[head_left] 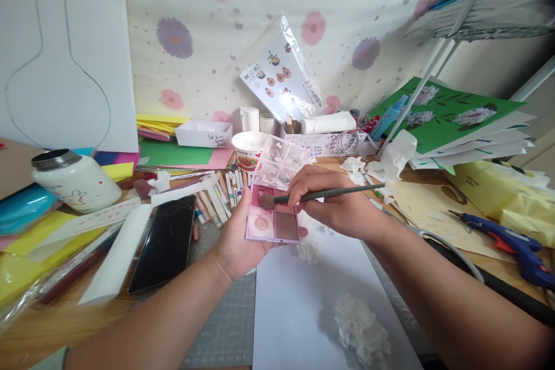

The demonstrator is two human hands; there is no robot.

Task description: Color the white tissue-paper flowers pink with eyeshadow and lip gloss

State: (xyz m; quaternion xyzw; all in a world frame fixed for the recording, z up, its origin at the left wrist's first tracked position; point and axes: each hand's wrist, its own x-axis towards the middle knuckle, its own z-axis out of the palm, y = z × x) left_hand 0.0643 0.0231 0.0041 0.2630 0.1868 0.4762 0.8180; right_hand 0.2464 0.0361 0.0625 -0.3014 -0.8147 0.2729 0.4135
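Left hand (236, 243) cups a pink palette (275, 222) from beneath, fingers curled around its edges, its clear lid tipped open away from the wrist. Right hand (336, 202), just beside it, pinches a thin brush (329, 193) whose bristles touch the pan nearest the lid. Under both hands lies a white sheet (295, 312) with a paper flower (362, 329) on it. A dark phone (167, 243) rests on the surface (65, 324) outward of the left hand; a blue glue gun (511, 245) lies well apart beyond the right.
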